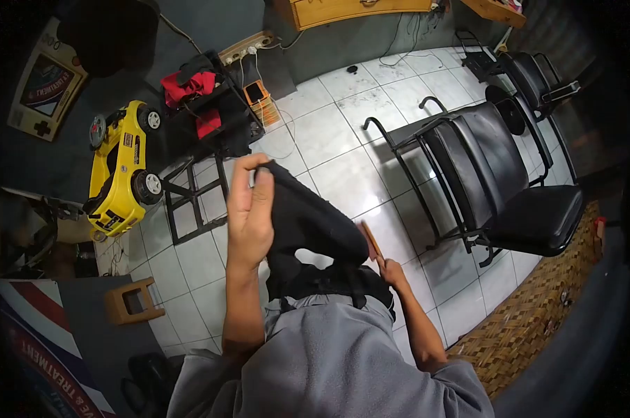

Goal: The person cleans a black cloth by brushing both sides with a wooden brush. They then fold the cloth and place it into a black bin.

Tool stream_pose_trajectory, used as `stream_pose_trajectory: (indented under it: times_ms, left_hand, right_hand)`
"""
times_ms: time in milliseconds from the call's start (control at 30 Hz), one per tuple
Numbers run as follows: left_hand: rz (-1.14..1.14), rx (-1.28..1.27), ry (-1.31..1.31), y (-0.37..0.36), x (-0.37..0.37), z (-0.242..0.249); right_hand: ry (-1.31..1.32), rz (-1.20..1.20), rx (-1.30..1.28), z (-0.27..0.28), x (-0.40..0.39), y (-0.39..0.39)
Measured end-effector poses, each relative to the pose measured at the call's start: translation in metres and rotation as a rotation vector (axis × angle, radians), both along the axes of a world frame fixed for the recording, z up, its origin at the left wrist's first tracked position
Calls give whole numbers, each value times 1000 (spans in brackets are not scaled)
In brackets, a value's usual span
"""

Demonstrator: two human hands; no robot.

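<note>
**One view, from my head, looking down**

The only camera sits on my head and faces steeply down over my chest to the tiled floor. My hands are close beneath it; the wide lens bends the room, and the picture's edges go dark.

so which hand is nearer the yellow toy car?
Left. The left hand grips the black cloth and sits closer to the yellow toy car on the floor. The right hand, holding an orange comb, is farther away, across the cloth.
</note>
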State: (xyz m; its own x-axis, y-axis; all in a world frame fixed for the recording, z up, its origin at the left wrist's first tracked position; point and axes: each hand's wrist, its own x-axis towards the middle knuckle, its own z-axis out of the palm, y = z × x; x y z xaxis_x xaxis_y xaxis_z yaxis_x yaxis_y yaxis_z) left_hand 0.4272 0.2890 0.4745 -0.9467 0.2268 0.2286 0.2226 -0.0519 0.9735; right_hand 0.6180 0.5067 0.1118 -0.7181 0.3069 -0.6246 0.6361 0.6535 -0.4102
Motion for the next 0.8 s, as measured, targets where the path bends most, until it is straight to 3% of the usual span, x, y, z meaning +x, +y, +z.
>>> stream_pose_trajectory:
  times_ms: [67, 200, 233, 300, 333, 367, 433, 500, 533, 633, 700, 767, 800]
  left_hand:
    - [-57, -88, -38, 6, 3, -5]
    - [-161, -157, -153, 23, 10, -16]
    - [-156, -130, -152, 30, 11, -20]
    - [-135, -125, -84, 42, 13, -20]
    - [-189, -129, -49, 43, 14, -16]
    - [-241, -134, -13, 43, 15, -11]
    - [-232, -145, 144, 41, 16, 0]
    - [-182, 126, 75, 34, 22, 19]
    - [-137, 136, 73, 27, 21, 25]
    - [35, 185, 13, 15, 16, 9]
    - [102, 81, 78, 8, 17, 3]
    - [-25, 70, -269, 6, 21, -2]
    - [-113, 141, -430, 7, 23, -9]
  right_hand:
    - [365, -247, -221, 44, -17, -11]
    - [467, -566, -1091, 207, -57, -46]
    - [522, -480, -1198, 217, -59, -53]
    - [606, -297, -1079, 225, -63, -70]
    - [528, -319, -1074, 224, -67, -75]
    - [661, -61, -865, 180, -72, -74]
    - [557, 299, -381, 131, -75, -65]
    - [205, 316, -206, 46, -58, -55]
    - [100, 319, -172, 19, -52, -42]
    - [-109, 219, 31, 12, -34, -24]
    - [-105, 200, 13, 1, -22, -14]
    - [-88, 193, 6, -9, -23, -7]
    - [74, -40, -205, -7, -23, -8]
